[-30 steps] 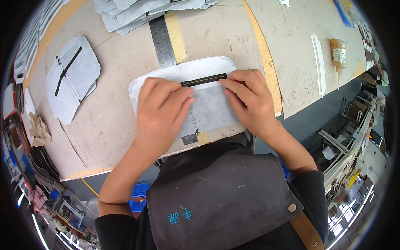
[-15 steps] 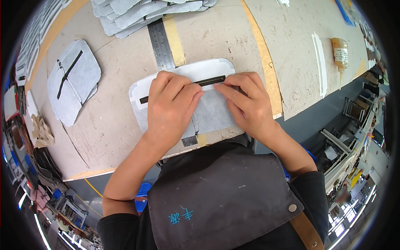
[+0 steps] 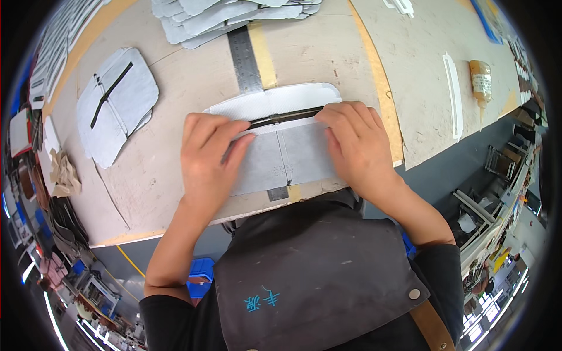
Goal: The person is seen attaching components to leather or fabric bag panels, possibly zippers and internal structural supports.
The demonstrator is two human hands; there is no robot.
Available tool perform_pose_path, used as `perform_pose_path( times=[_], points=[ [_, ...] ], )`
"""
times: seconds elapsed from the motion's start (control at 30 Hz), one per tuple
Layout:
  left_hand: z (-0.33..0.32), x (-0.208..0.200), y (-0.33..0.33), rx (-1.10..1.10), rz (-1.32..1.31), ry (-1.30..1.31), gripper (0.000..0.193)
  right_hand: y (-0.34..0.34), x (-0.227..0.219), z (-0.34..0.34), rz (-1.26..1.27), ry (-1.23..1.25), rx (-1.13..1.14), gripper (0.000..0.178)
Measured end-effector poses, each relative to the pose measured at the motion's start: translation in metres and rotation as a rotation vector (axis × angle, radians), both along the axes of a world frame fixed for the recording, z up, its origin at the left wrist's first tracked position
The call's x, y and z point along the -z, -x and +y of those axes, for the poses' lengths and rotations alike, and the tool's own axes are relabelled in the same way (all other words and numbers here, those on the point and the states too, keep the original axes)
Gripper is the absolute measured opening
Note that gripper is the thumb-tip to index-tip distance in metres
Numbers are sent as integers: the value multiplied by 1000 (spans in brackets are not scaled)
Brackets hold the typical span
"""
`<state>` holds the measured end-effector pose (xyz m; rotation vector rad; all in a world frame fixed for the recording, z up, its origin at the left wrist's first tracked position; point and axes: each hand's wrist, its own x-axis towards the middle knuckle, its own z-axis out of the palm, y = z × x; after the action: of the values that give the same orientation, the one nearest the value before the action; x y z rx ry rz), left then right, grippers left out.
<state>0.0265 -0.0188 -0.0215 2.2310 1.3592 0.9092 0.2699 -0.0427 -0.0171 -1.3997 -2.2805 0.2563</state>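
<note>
A pale grey-white panel [image 3: 260, 161] with rounded corners lies before me at the table's front edge. A black strip [image 3: 287, 117] runs across its upper part, and the panel looks bent along that line. My left hand [image 3: 211, 155] pinches the panel at the strip's left end, thumb below and fingers above. At the strip's right end my right hand [image 3: 360, 149] grips the panel, its fingers curled over the edge. The hands hide both side edges. Beneath the panel passes a metal ruler [image 3: 243, 58], showing at its far and near sides.
Similar panels with a black strip [image 3: 120, 96] lie at left. A stack of grey-white panels [image 3: 234, 17] stands at the back. To the right are a white strip [image 3: 453, 96] and a brown glue bottle [image 3: 481, 82]. Crumpled brown paper [image 3: 64, 175] sits far left.
My left hand has moved left, away from my right hand, to the strip's left end. The panel now bends along the strip, and more of its middle shows. The whole view has shifted slightly.
</note>
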Motion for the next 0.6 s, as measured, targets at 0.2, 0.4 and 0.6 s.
perform_pose_path(
  times=[0.2,0.4,0.6],
  points=[
    [-9,1,30,-88,7,118,23,18,1,0,164,71,-42,37],
    [-5,4,36,-14,12,72,17,35,6,-4,213,89,-124,47],
    [-3,7,39,14,11,53,18,36,10,-7,116,54,-144,50]
  ],
)
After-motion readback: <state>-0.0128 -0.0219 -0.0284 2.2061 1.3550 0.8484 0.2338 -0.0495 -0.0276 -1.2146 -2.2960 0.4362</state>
